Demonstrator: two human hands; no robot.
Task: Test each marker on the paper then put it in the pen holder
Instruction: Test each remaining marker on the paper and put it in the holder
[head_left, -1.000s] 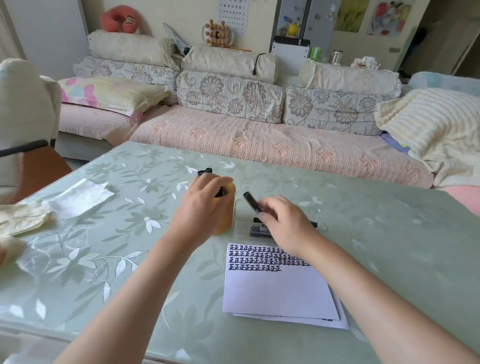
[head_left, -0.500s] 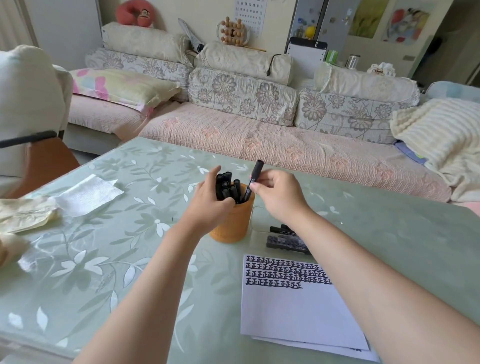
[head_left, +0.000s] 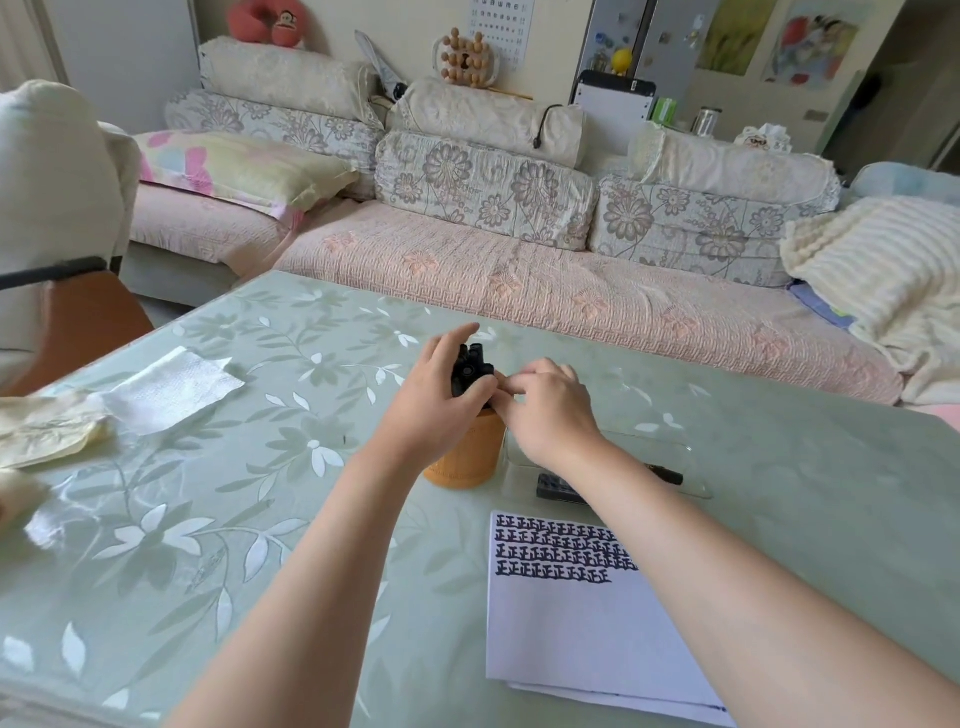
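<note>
Two hands meet over the holder (head_left: 467, 460), a squat orange cup near the middle of the green floral table (head_left: 249, 519). A tight bunch of black markers (head_left: 471, 364) stands upright in it, their round cap ends showing above the rim. The left hand (head_left: 428, 402) grips this bunch from 9 o'clock, thumb curled across the front and forefinger stretched past the back. The right hand (head_left: 545, 410) comes in from 3 o'clock, its fingers bent down at the rim and touching the left thumb; I cannot tell whether they pinch anything.

At 3 o'clock of the holder lies a clear tray (head_left: 693, 475) with a loose marker (head_left: 667, 474), black and lying flat, partly hidden by the right forearm. At 5 o'clock lies the paper (head_left: 587, 639), white, with four rows of thick black test marks along its far edge. A tissue (head_left: 171, 389) lies well apart at 9 o'clock.
</note>
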